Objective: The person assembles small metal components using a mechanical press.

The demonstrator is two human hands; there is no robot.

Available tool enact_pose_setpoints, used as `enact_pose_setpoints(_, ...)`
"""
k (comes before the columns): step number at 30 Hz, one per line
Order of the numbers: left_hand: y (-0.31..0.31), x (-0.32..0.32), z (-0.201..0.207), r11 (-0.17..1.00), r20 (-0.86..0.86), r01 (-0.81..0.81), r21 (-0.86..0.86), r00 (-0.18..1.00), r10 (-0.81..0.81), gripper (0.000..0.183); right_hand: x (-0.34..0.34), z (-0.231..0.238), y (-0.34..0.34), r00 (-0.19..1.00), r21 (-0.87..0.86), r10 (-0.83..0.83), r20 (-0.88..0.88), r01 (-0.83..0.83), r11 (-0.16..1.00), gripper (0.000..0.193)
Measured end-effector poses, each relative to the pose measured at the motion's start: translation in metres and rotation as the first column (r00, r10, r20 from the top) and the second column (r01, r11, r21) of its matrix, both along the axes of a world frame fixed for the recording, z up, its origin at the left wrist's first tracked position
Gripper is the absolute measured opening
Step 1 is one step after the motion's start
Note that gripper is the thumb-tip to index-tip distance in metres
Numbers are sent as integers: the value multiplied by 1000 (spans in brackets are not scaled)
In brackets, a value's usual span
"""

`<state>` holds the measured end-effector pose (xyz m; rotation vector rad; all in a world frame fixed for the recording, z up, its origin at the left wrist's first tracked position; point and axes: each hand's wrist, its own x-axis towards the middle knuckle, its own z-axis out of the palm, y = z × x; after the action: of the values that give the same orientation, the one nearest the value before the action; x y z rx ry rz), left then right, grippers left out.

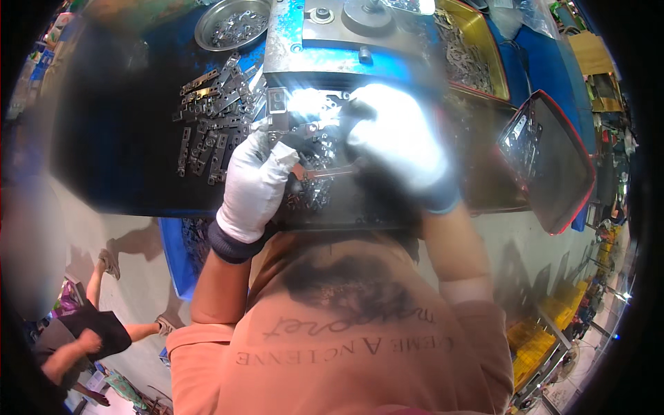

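Note:
My left hand (252, 183), in a white glove with dark fingertips, is closed at the front of the machine. Its fingertips grip one end of a flat metal strip (328, 172) that points to the right. My right hand (395, 135), also gloved in white, is smeared by motion and glare beside the bright lit spot under the machine (353, 59). Its fingers cannot be made out. Small loose metal parts (315, 194) lie on the dark table below and between the hands.
Left of my left hand, several slotted metal strips (218, 111) lie piled. A round metal bowl (232, 24) of small parts stands behind them. At the right are a yellow tray (494, 59) of parts and a red-rimmed bin (553, 162). Another person (83, 339) is at the lower left.

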<state>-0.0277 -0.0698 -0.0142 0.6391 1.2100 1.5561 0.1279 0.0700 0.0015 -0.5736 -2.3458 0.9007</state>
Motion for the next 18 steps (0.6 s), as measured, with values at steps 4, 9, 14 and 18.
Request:
enact_pose_setpoints(4,1,9,10,987,-122,36,-154,991,-55,30,-2,19,-18,994,-646,-4,-113,-70,761,24)
enact_pose_setpoints(9,3,20,8,996,-175,49,-74,983,-62,26,1,17,-27,998,-769,-30,-55,-24,639,24)
enact_pose_setpoints(14,-3,19,18,961,-35,140,-236,988,-153,24,11,11,-30,994,-788,-4,-109,-84,610,26)
enact_pose_setpoints(18,-11,14,36,961,38,163,-222,987,-159,22,35,24,-28,992,-533,95,78,-39,845,24)
